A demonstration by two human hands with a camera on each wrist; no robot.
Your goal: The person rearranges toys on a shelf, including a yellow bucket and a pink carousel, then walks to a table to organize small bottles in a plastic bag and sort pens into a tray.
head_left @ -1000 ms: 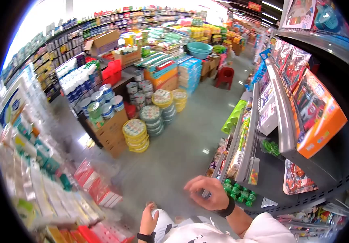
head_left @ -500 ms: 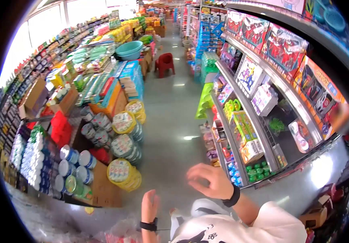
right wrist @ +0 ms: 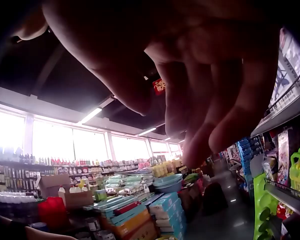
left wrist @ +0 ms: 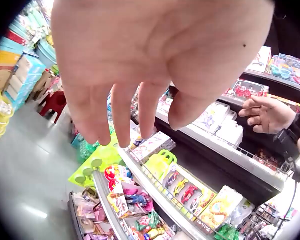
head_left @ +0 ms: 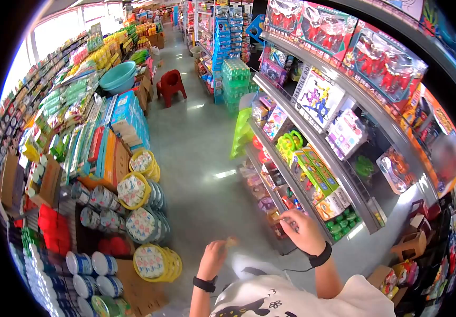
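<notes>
Left hand [head_left: 214,259], right hand [head_left: 305,232]: empty, fingers loosely bent | boxed toy cars [left wrist: 185,192] on the shelves [head_left: 319,142] beyond our right hand, gap hard to judge | if we swing wide, our right-wrist cable [left wrist: 294,190] could snag there
</notes>
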